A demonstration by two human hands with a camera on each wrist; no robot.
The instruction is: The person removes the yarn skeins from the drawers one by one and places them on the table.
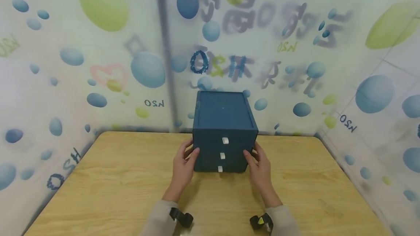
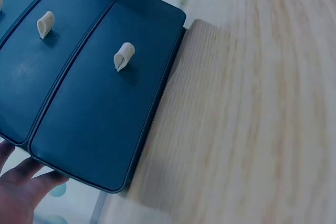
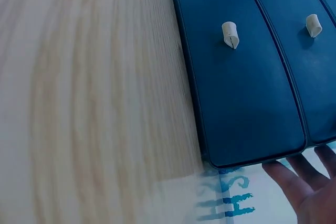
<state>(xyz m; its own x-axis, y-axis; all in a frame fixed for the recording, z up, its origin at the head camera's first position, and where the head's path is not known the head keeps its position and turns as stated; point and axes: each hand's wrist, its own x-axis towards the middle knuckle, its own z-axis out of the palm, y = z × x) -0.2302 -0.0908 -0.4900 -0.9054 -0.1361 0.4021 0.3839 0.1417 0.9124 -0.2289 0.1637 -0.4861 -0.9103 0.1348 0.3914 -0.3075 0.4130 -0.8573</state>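
Note:
A dark blue three-drawer storage box stands on the table, its drawer fronts towards me. Each front bears a small white pull tab. My left hand holds the box's left side, thumb on the front edge and fingers along the side wall. On the opposite side my right hand grips it in the same way. All drawers look closed. In the left wrist view the lowest drawer front shows up close, and the right wrist view shows it too. The box's back is hidden.
The light wooden table reaches to a wall printed with blue and green dots and lettering, close behind the box. Side walls flank the table. A black strap with a small camera sits on each wrist.

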